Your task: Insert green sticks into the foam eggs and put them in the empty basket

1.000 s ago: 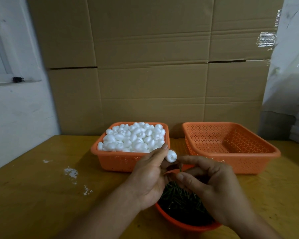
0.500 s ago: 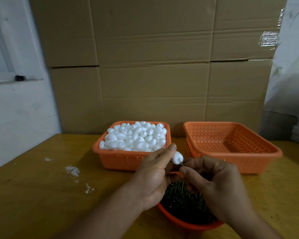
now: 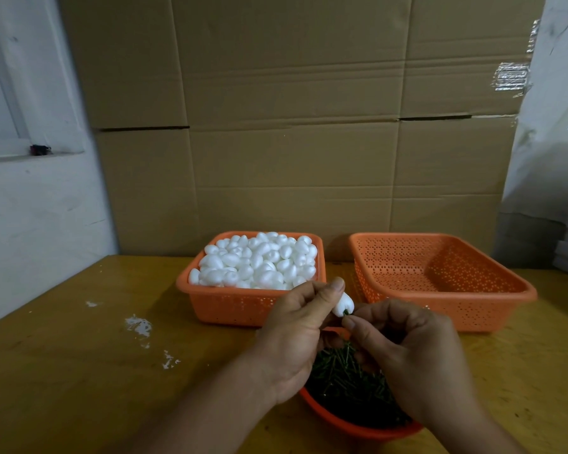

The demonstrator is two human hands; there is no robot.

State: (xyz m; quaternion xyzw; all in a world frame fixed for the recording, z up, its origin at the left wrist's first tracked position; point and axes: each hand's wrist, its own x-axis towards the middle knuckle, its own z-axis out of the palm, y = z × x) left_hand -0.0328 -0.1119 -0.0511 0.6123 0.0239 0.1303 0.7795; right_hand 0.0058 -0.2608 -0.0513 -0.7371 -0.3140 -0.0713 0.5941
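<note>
My left hand (image 3: 295, 335) pinches a white foam egg (image 3: 344, 303) between thumb and fingers. My right hand (image 3: 407, 352) pinches a short green stick (image 3: 345, 312) whose tip is in the egg's lower end. Both hands hover above an orange bowl (image 3: 348, 424) full of green sticks (image 3: 345, 378) at the table's near edge. Behind them on the left stands an orange basket (image 3: 230, 306) heaped with foam eggs (image 3: 259, 263). The empty orange basket (image 3: 492, 306) stands to the right.
The wooden table (image 3: 79, 371) carries white foam crumbs (image 3: 138, 324) on its left part. Stacked cardboard boxes (image 3: 292, 126) form a wall right behind the baskets. A white wall lies to the left, and plastic-wrapped stacks (image 3: 564, 204) stand at the right.
My right hand brought a green stick up from the bowl to the egg. The stick's tip now sits in the egg's lower end; both hands shifted slightly right.
</note>
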